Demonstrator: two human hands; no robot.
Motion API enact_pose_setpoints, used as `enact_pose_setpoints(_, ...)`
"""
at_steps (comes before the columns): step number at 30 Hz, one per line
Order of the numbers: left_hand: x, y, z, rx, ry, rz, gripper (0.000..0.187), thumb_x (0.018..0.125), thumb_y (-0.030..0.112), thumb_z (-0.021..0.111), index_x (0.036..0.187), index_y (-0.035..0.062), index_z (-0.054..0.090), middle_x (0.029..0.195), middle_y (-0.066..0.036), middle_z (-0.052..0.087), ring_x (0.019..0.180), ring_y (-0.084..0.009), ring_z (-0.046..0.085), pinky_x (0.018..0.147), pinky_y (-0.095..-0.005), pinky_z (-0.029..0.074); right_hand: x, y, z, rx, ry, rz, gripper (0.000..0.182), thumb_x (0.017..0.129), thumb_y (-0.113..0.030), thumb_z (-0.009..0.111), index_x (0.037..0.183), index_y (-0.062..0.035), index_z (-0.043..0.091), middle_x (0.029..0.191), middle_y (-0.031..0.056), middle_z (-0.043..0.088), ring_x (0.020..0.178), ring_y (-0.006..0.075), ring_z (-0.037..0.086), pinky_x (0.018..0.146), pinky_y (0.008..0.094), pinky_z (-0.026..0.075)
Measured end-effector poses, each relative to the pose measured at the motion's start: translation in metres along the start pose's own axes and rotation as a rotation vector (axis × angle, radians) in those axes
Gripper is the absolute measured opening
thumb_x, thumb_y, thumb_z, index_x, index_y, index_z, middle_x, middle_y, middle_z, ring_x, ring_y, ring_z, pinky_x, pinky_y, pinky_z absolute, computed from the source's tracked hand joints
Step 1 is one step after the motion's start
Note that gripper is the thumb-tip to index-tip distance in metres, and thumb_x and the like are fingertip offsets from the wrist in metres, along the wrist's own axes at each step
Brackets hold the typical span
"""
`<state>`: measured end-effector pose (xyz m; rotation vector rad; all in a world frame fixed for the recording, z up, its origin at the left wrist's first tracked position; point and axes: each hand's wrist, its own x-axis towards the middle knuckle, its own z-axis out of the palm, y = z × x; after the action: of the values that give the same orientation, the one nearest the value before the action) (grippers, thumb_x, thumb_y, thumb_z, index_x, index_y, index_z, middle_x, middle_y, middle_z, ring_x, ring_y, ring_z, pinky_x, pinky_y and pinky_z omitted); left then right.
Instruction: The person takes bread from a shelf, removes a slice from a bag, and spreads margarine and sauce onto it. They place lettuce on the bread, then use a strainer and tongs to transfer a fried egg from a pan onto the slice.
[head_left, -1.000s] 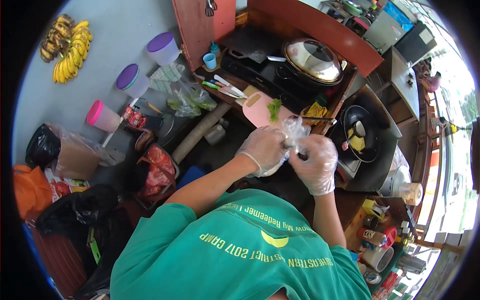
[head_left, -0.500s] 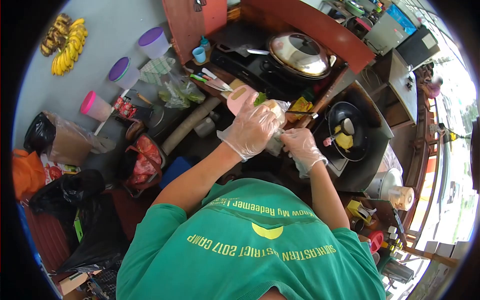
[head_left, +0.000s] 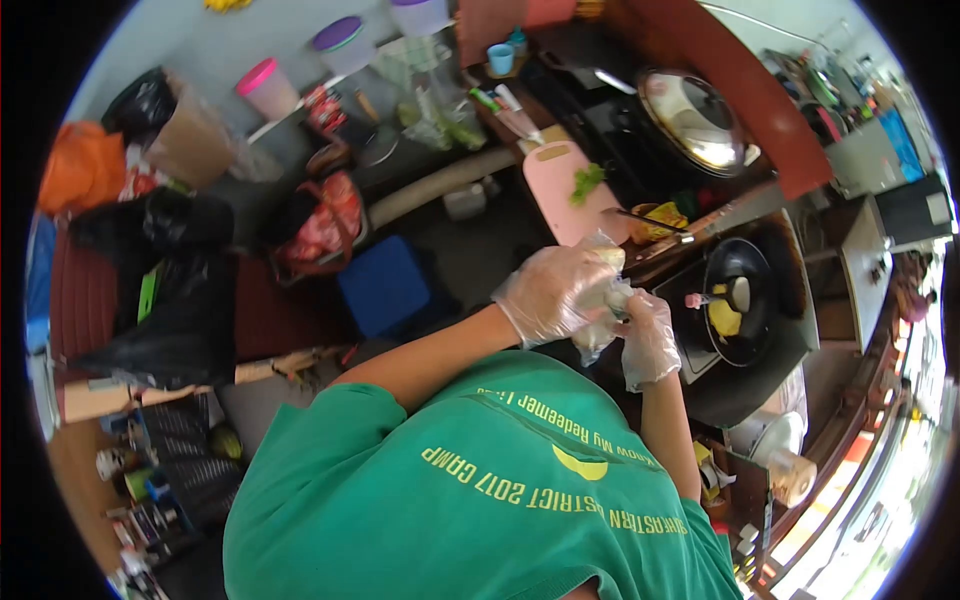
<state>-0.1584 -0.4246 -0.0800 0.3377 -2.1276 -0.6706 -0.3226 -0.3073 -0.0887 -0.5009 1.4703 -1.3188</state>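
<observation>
Both of my hands wear clear plastic gloves and meet in front of my chest. My left hand (head_left: 562, 290) is closed around a clear plastic bag (head_left: 596, 342) with something pale in it; the contents are mostly hidden by my fingers. At the bag's right side my right hand (head_left: 650, 335) pinches the plastic, its fingers pressed together. Just beyond them a pink cutting board (head_left: 557, 195) carries some green leaves (head_left: 587, 183). A knife (head_left: 652, 222) lies by the board's right edge, beside a yellow packet (head_left: 668, 213).
To the right sits a black wok (head_left: 752, 262) with yellow food and a ladle (head_left: 738, 294) in it. A lidded pan (head_left: 690, 118) stands on the stove behind the board. Left are a blue stool (head_left: 385, 287), a red bag (head_left: 327, 225) and black plastic bags (head_left: 185, 290).
The view has swung left and down, so the surroundings sit further right. My hands have drawn back from over the cutting board, still holding the bag, and the leaves now show fully.
</observation>
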Motion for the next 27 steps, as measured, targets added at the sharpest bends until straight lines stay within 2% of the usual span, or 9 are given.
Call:
enact_pose_setpoints(4,-0.028,0.003,0.01,0.048,-0.101,0.006,0.033,0.072,0.024,0.082,0.099,0.0083,0.071,0.092,-0.008,0.066,0.092,-0.031,0.064,0.084,-0.0437,0.05,-0.001,0.029,0.001,-0.133,-0.014,0.037,0.02,0.09,-0.017,0.056,0.098,-0.0021,0.067,0.093,0.0053,0.068,0.079,0.0129,0.065,0.066,0.0272,0.051)
enact_pose_setpoints(7,-0.039,0.001,0.006,0.143,-0.27,-0.076,0.037,0.068,0.03,0.082,0.097,0.009,0.071,0.086,-0.006,0.064,0.085,-0.0284,0.062,0.084,-0.0421,0.047,-0.006,0.035,0.015,0.014,-0.06,0.12,0.018,0.088,-0.016,0.058,0.093,-0.0025,0.068,0.088,0.0031,0.068,0.075,0.0113,0.063,0.069,0.0278,0.053)
enact_pose_setpoints(9,-0.047,0.005,0.002,0.187,-0.255,-0.109,0.037,0.068,0.03,0.082,0.097,0.0091,0.071,0.085,-0.006,0.064,0.085,-0.0277,0.061,0.083,-0.0421,0.047,-0.003,0.041,0.02,-0.007,-0.075,0.162,0.022,0.092,-0.017,0.049,0.09,-0.0024,0.064,0.092,0.0062,0.067,0.083,0.0159,0.065,0.07,0.0308,0.052)
enact_pose_setpoints(14,-0.058,0.008,0.005,0.276,-0.187,-0.096,0.03,0.07,0.026,0.079,0.093,0.0081,0.07,0.082,-0.005,0.064,0.085,-0.0271,0.062,0.082,-0.0407,0.048,0.004,0.056,0.019,0.069,-0.137,0.153,0.022,0.09,-0.014,0.049,0.092,0.0008,0.065,0.094,0.0078,0.066,0.086,0.0197,0.065,0.078,0.0361,0.056)
enact_pose_setpoints(18,-0.058,-0.001,0.016,0.327,-0.178,-0.031,0.021,0.074,0.022,0.074,0.088,0.0076,0.069,0.081,-0.005,0.065,0.084,-0.0276,0.063,0.083,-0.0396,0.048,0.0,0.049,0.018,0.254,-0.198,0.239,0.026,0.088,-0.013,0.052,0.102,0.0019,0.067,0.107,0.0117,0.066,0.099,0.0227,0.065,0.085,0.0422,0.056)
enact_pose_setpoints(22,-0.053,-0.004,0.022,0.276,-0.232,-0.06,0.013,0.079,0.018,0.068,0.087,0.0077,0.068,0.081,-0.007,0.065,0.084,-0.0266,0.064,0.085,-0.0396,0.049,0.002,0.049,0.012,0.27,-0.172,0.169,0.026,0.087,-0.011,0.056,0.106,0.0006,0.068,0.109,0.0099,0.069,0.096,0.0204,0.067,0.085,0.0387,0.056)
enact_pose_setpoints(24,-0.052,-0.009,0.025,0.317,-0.221,0.002,0.012,0.08,0.018,0.067,0.087,0.0082,0.067,0.082,-0.006,0.065,0.083,-0.0256,0.064,0.085,-0.0409,0.048,0.01,0.061,0.011,-0.075,0.027,0.005,0.028,0.084,-0.007,0.061,0.11,0.0014,0.068,0.1,0.0059,0.071,0.087,0.021,0.069,0.081,0.036,0.057)
enact_pose_setpoints(25,-0.052,-0.011,0.024,0.305,-0.29,-0.051,0.012,0.08,0.018,0.066,0.089,0.0094,0.067,0.083,-0.005,0.065,0.083,-0.0253,0.064,0.086,-0.0418,0.047,0.018,0.072,0.016,-0.272,0.164,-0.306,0.025,0.081,-0.003,0.065,0.105,0.0018,0.069,0.092,0.0035,0.072,0.079,0.0178,0.068,0.074,0.0322,0.056)
enact_pose_setpoints(27,-0.047,-0.016,0.019,0.308,-0.251,0.016,0.013,0.08,0.018,0.066,0.09,0.0099,0.068,0.083,-0.005,0.065,0.083,-0.0247,0.063,0.086,-0.0416,0.047,0.016,0.049,0.023,-0.478,0.171,-0.336,0.023,0.081,-0.007,0.067,0.102,0.0025,0.069,0.086,0.0076,0.07,0.076,0.0173,0.067,0.075,0.0333,0.055)
